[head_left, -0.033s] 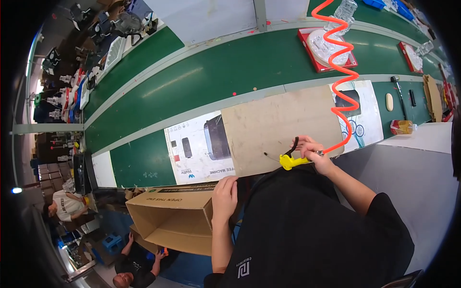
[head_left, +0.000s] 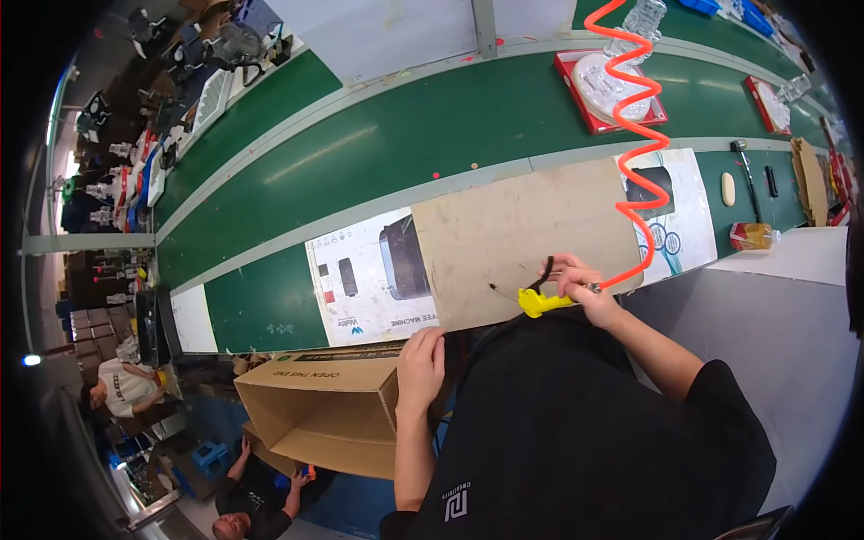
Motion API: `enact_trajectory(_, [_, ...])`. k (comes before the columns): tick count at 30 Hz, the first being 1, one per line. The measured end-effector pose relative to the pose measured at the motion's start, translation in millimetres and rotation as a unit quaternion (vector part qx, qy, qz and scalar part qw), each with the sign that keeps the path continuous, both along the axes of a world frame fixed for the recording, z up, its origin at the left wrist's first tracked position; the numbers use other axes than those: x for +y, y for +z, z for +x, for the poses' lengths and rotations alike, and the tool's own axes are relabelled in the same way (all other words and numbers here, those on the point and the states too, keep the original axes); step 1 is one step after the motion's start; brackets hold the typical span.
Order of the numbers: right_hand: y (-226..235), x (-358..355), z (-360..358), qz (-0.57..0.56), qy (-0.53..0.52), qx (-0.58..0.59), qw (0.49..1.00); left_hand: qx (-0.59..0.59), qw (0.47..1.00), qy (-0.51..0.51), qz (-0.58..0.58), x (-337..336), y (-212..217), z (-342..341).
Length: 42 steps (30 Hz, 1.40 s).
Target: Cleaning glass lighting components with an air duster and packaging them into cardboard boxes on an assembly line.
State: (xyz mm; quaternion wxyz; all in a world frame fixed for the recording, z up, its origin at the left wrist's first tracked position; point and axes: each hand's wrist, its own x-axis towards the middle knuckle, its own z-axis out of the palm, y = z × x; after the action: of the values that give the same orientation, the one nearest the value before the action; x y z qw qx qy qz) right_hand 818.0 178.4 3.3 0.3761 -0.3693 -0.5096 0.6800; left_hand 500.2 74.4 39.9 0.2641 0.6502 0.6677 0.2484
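Observation:
My right hand (head_left: 585, 286) is wrapped round the handle of a yellow air blow gun (head_left: 533, 302) with a black lever. The gun's thin nozzle points left over the tan cardboard sheet (head_left: 531, 216) on the bench. A coiled orange air hose (head_left: 641, 164) runs from the handle up past the top of the view. My left hand (head_left: 421, 364) lies against the bench's near edge by the sheet's lower left corner. Its fingers are stretched out, with nothing seen in them.
White printed carton panels (head_left: 364, 315) flank the sheet on the green bench (head_left: 387, 157). Beyond stands a red tray (head_left: 661, 117) with a white round part. A bottle (head_left: 752, 238) lies at right. An open carton (head_left: 333, 441) is below left, near a crouching person (head_left: 238, 504).

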Motion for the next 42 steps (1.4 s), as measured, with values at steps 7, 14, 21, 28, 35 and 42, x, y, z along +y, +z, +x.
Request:
enact_trajectory(7, [3.7, 2.4, 9.3, 0.052, -0.003, -0.02, 0.998, 0.064, 0.991, -0.065, -0.096, 27.8, -16.3, -6.5])
enact_trajectory(14, [6.2, 16.7, 28.2, 0.104, -0.045, -0.01, 0.994, 0.123, 0.96, -0.145, -0.206, 39.0, -50.9, -11.7])
enact_trajectory(21, [19.4, 12.1, 64.8, 0.087, -0.02, -0.062, 0.994, 0.105, 0.961, -0.132, -0.217, 54.6, -83.9, 2.0])
enact_trajectory(28, [36.1, 20.0, 100.2, 0.087, -0.147, -0.111, 0.979, 0.085, 0.963, -0.072, -0.244, 63.9, -98.4, 4.5])
enact_trajectory(35, [28.9, -2.4, 51.1, 0.088, -0.004, -0.106, 0.99, 0.154, 0.94, -0.107, -0.285, 66.6, -103.5, 9.4])
enact_trajectory(42, [34.7, -2.2, 75.7, 0.008, -0.037, -0.068, 0.997, 0.128, 0.95, -0.111, -0.261, 57.6, -108.3, 4.9])
